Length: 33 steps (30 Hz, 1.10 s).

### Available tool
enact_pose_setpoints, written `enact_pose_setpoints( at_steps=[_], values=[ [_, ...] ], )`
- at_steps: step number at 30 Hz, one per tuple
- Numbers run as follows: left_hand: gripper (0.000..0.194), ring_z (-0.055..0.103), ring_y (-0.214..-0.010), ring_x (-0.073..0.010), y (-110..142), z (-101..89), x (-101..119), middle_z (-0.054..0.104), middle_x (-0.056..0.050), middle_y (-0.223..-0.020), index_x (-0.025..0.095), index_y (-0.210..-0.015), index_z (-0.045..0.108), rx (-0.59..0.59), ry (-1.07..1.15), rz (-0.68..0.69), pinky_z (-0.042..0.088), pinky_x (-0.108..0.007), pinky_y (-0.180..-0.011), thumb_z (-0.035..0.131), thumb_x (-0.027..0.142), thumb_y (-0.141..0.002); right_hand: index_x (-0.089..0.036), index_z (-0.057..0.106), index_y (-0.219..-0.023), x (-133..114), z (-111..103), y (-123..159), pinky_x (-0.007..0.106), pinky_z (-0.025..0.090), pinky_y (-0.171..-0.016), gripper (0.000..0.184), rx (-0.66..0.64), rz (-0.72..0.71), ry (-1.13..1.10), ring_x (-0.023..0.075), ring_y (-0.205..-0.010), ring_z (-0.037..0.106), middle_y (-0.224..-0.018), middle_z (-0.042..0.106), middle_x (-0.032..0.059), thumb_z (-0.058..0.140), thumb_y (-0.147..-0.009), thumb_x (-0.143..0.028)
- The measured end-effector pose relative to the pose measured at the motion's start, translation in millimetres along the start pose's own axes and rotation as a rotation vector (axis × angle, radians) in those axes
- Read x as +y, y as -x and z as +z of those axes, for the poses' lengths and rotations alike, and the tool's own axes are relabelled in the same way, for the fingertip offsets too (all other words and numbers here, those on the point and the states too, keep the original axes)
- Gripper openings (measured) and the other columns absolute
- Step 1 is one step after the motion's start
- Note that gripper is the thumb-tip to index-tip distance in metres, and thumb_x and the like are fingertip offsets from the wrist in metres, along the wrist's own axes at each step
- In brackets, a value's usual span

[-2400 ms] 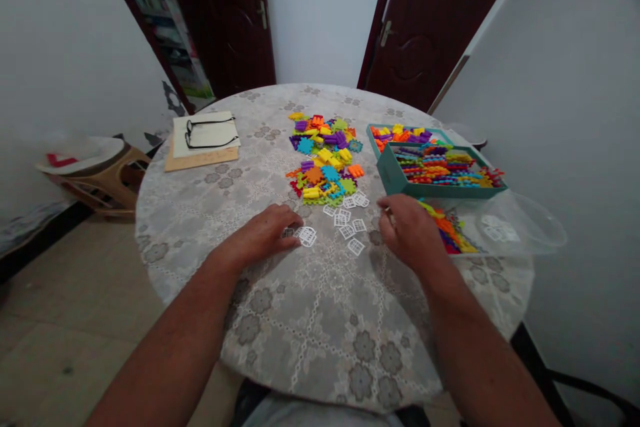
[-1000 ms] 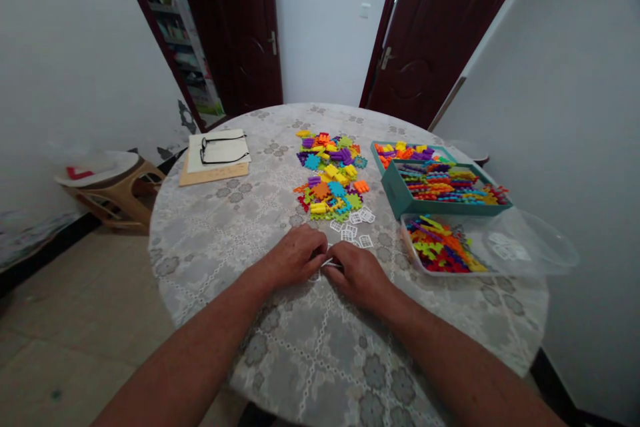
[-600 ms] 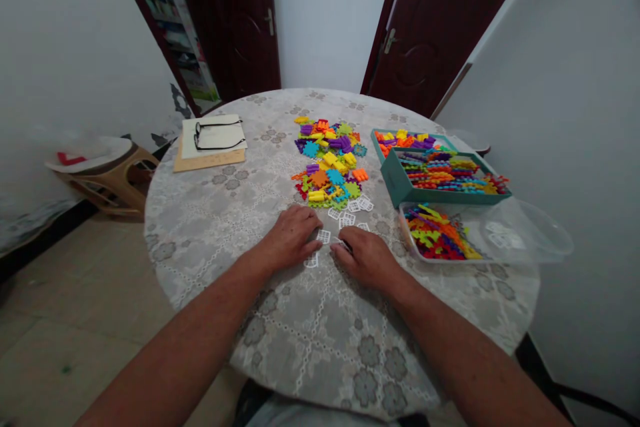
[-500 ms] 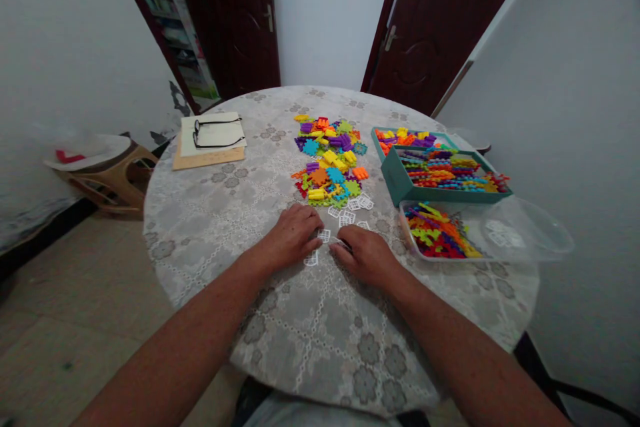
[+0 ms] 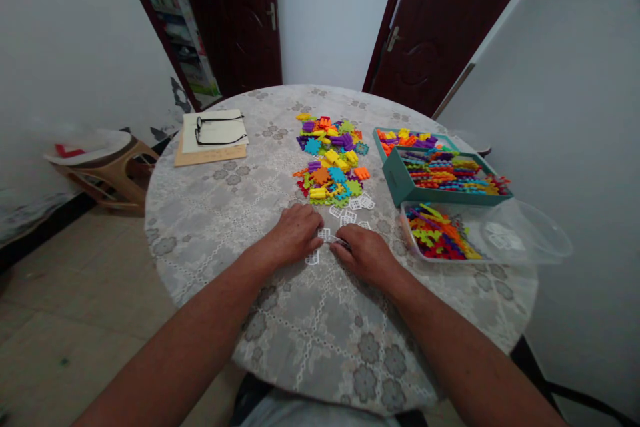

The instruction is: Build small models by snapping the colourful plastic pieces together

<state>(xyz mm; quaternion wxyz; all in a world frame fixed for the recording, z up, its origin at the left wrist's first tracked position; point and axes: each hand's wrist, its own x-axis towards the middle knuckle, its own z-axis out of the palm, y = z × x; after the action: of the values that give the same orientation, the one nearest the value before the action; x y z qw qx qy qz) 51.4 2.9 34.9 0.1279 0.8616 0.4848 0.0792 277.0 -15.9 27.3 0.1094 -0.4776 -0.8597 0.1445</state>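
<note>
Close together over the near middle of the table, both my hands are closed around small white plastic lattice pieces. My left hand (image 5: 295, 233) pinches a white lattice piece (image 5: 325, 233) at its edge. Opposite it, my right hand (image 5: 364, 250) grips a second white piece, mostly covered by the fingers. The two pieces seem to meet between my fingertips; whether they are joined I cannot tell. Another white lattice piece (image 5: 313, 257) lies just below my left fingers. Several loose white pieces (image 5: 348, 217) lie just beyond my hands.
Past them spreads a pile of colourful toothed building pieces (image 5: 330, 173). On the right stand a green box (image 5: 395, 180) and a clear plastic container (image 5: 440, 259), both with pieces inside. Glasses (image 5: 220, 142) rest on paper and a board at the left of the round table (image 5: 200, 213).
The view has shifted very slightly. Both hands keep nearly the same place and grip, with the white pieces between them.
</note>
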Motion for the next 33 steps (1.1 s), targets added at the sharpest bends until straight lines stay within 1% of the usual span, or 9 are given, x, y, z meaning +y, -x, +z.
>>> enact_pose_setpoints(
  at_steps=[8, 13, 17, 21, 24, 26, 28, 30, 33],
  values=[
    [0.019, 0.054, -0.106, -0.0267, -1, -3.8, 1, 0.067, -0.007, -0.110, 0.023, -0.104, 0.060, -0.004, 0.119, -0.002, 0.039, -0.039, -0.091, 0.069, 0.028, -0.089, -0.021, 0.068, -0.108, 0, 2, -1, 0.029, 0.040, -0.078, 0.016, 0.016, 0.008, -0.045, 0.0196, -0.091, 0.063, -0.103, 0.072, 0.0063, 0.059, -0.102, -0.033],
    [0.005, 0.058, -0.093, -0.0215, 0, 0.4, 1, 0.067, -0.003, -0.098, 0.023, -0.097, 0.060, 0.004, 0.188, 0.079, 0.039, -0.035, -0.084, 0.062, 0.022, -0.093, -0.020, 0.063, -0.131, 1, 3, -2, 0.031, 0.045, -0.089, 0.033, 0.048, 0.033, -0.102, 0.0219, -0.105, 0.067, -0.122, 0.073, 0.0097, 0.062, -0.099, -0.027],
    [0.001, 0.058, -0.086, -0.0193, -3, 4.0, 3, 0.067, -0.002, -0.090, 0.022, -0.093, 0.061, 0.010, 0.216, 0.081, 0.040, -0.033, -0.080, 0.061, 0.021, -0.093, -0.022, 0.067, -0.126, 2, 4, -2, 0.031, 0.044, -0.087, 0.026, 0.002, -0.012, -0.090, 0.0209, -0.102, 0.066, -0.117, 0.073, 0.0081, 0.060, -0.101, -0.030],
    [0.008, 0.060, -0.091, -0.0205, -1, 3.2, 1, 0.069, -0.003, -0.096, 0.024, -0.100, 0.061, 0.027, 0.227, 0.078, 0.044, -0.034, -0.084, 0.063, 0.022, -0.092, -0.020, 0.069, -0.109, 1, 6, -2, 0.029, 0.041, -0.079, 0.020, -0.019, -0.064, -0.056, 0.0191, -0.092, 0.063, -0.103, 0.070, 0.0064, 0.057, -0.104, -0.035],
    [0.020, 0.063, -0.108, -0.0227, 8, -6.3, -9, 0.071, -0.006, -0.113, 0.026, -0.112, 0.062, 0.049, 0.238, 0.092, 0.045, -0.038, -0.097, 0.064, 0.025, -0.092, -0.019, 0.066, -0.102, 1, 6, -1, 0.029, 0.039, -0.078, 0.020, 0.024, -0.086, -0.083, 0.0185, -0.088, 0.060, -0.097, 0.067, 0.0057, 0.053, -0.105, -0.035],
    [0.031, 0.061, -0.120, -0.0258, 18, -16.0, -18, 0.068, -0.010, -0.127, 0.025, -0.124, 0.061, 0.087, 0.207, 0.028, 0.044, -0.041, -0.105, 0.066, 0.028, -0.093, -0.019, 0.065, -0.098, 2, 6, 0, 0.029, 0.039, -0.078, 0.021, 0.059, -0.086, -0.104, 0.0185, -0.086, 0.059, -0.092, 0.065, 0.0051, 0.051, -0.105, -0.034],
    [0.041, 0.060, -0.123, -0.0299, 29, -24.6, -21, 0.065, -0.013, -0.131, 0.022, -0.128, 0.060, 0.086, 0.140, -0.078, 0.044, -0.044, -0.106, 0.070, 0.037, -0.091, -0.019, 0.063, -0.096, 4, 5, 1, 0.029, 0.038, -0.077, 0.020, 0.083, -0.087, -0.114, 0.0187, -0.084, 0.058, -0.089, 0.064, 0.0048, 0.050, -0.104, -0.032],
    [0.051, 0.061, -0.118, -0.0328, 39, -28.1, -16, 0.066, -0.015, -0.126, 0.020, -0.125, 0.062, 0.045, 0.075, -0.173, 0.047, -0.045, -0.102, 0.077, 0.049, -0.086, -0.019, 0.062, -0.096, 5, 5, 2, 0.030, 0.038, -0.077, 0.019, 0.095, -0.080, -0.109, 0.0191, -0.084, 0.058, -0.089, 0.064, 0.0050, 0.050, -0.103, -0.031],
    [0.062, 0.059, -0.112, -0.0346, 48, -21.7, 2, 0.064, -0.017, -0.122, 0.018, -0.117, 0.065, 0.035, -0.019, -0.257, 0.048, -0.046, -0.097, 0.083, 0.061, -0.076, -0.019, 0.060, -0.097, 5, 4, 3, 0.029, 0.037, -0.076, 0.016, 0.086, -0.072, -0.088, 0.0193, -0.084, 0.058, -0.091, 0.065, 0.0052, 0.050, -0.102, -0.030]
  ],
)
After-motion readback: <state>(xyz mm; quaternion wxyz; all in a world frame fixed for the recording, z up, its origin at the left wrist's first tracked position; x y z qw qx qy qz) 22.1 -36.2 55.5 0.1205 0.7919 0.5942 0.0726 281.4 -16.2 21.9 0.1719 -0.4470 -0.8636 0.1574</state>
